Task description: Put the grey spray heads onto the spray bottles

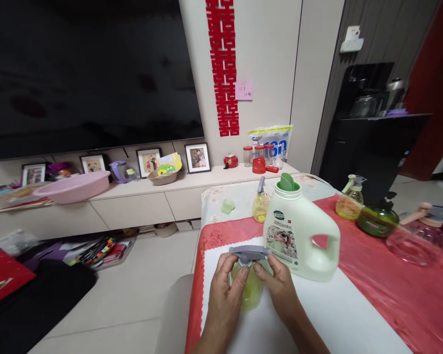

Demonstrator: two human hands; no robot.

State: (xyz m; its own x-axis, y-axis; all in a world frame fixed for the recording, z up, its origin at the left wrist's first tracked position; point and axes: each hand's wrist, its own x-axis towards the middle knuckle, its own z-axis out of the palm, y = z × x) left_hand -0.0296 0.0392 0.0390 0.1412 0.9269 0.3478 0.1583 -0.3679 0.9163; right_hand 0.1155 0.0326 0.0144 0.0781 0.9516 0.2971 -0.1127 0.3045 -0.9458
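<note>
A small spray bottle (251, 296) with a clear yellowish body and a grey spray head stands on the white part of the table, in front of me. My left hand (225, 290) grips it from the left, fingers at the head and thumb against the neck. From the right, my right hand (278, 287) closes on the same head and neck. Just behind my right hand is a large pale green detergent jug (299, 231), its mouth uncapped with a green spout inside. Another yellow spray bottle (260, 204) with a grey head stands left of the jug.
On the table's right are a pump bottle (349, 202), a dark green bottle (378, 221) and a clear pinkish bottle (417, 243). A crumpled green cloth (228, 206) lies at the back left. Beyond, a low cabinet (133, 209) holds photo frames, a pink basin (74, 188) and red-lidded jars.
</note>
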